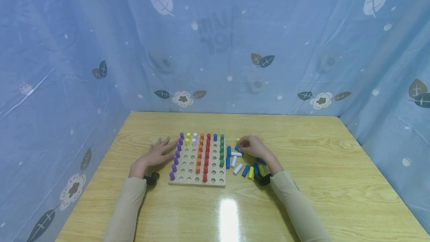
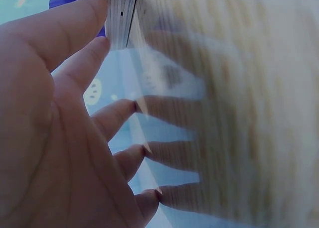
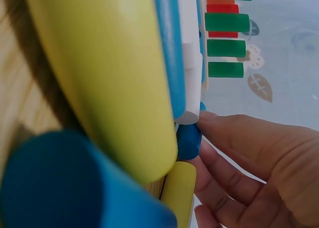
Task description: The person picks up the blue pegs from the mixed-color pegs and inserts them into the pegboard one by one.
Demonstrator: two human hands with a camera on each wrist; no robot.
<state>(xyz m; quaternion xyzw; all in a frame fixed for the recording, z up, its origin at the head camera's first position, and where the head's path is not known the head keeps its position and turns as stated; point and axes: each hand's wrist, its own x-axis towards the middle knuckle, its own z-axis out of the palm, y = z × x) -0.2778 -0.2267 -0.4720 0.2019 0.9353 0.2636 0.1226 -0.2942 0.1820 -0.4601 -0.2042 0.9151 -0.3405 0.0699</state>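
Observation:
A wooden pegboard (image 1: pixel 193 183) stands on the table, with columns of purple pegs (image 1: pixel 177 154), orange pegs (image 1: pixel 199 155), red pegs (image 1: pixel 206 154) and green pegs (image 1: pixel 221 156). My left hand (image 1: pixel 155 156) has its fingers spread on the tabletop, thumb and forefinger at the board's left edge. To the right of the board, my right hand (image 1: pixel 256 148) pinches a blue peg (image 3: pixel 188 142) between thumb and fingers, low among the loose pegs. Two yellow pegs (image 1: pixel 187 142), two white pegs (image 1: pixel 194 142) and one blue peg (image 1: pixel 215 137) stand at the board's far end.
Loose white pegs (image 1: pixel 237 169), yellow pegs (image 1: pixel 251 173) and blue pegs (image 1: pixel 246 170) lie scattered right of the board, some under the right wrist. A blue patterned curtain (image 1: pixel 228 47) hangs behind the wooden table (image 1: pixel 302 137) and along both sides.

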